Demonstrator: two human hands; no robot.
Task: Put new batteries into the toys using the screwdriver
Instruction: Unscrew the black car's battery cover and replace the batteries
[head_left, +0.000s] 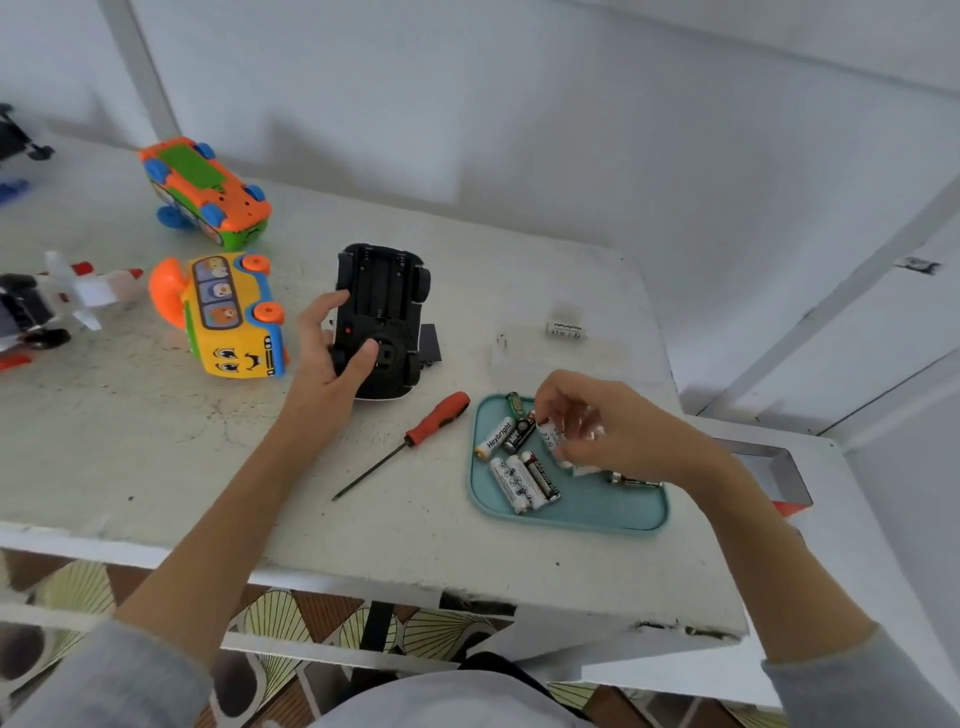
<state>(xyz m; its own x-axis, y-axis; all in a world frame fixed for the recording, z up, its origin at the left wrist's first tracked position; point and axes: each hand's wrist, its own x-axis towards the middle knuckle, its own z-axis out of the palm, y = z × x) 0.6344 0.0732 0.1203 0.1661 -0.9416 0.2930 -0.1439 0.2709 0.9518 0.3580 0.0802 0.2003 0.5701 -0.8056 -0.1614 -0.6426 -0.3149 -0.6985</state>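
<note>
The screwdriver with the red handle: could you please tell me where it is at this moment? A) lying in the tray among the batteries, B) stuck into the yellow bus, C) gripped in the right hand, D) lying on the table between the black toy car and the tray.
D: the screwdriver lies flat on the table, untouched, between the black toy car and the teal tray.

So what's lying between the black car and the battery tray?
In the head view, the red-handled screwdriver lies on the table between the black car and the tray, touching neither.
</note>
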